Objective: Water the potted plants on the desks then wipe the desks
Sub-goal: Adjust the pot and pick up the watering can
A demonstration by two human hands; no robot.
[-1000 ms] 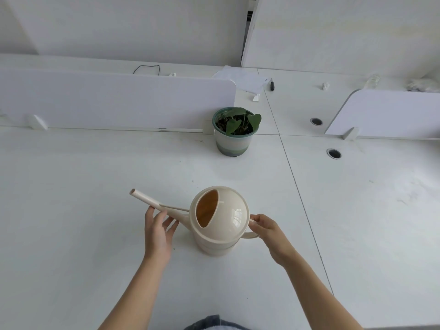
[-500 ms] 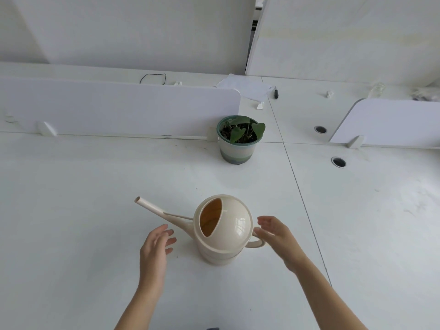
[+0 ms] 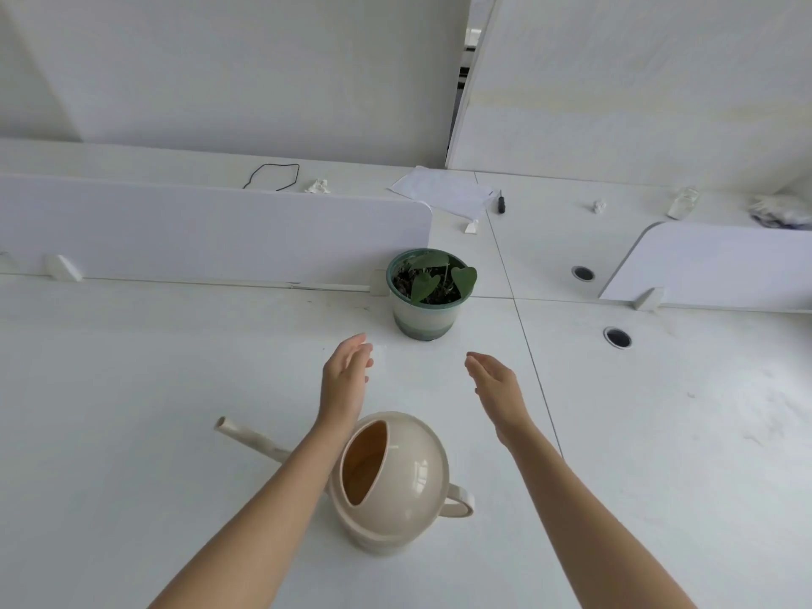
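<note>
Your left hand [image 3: 345,380] and right hand [image 3: 496,386] reach empty, fingers loosely spread, toward the potted plant [image 3: 431,293] beside the divider [image 3: 211,230]; the cream watering can [image 3: 391,481] stands on the desk [image 3: 132,389] between your forearms.

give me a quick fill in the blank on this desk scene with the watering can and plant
1. The watering can stands on the desk, held by ____ hand.
2. Its spout points to the person's ____.
3. The potted plant has ____-shaped leaves.
4. The left hand and right hand are both ____, palms facing each other.

Missing words: neither; left; heart; open
</note>
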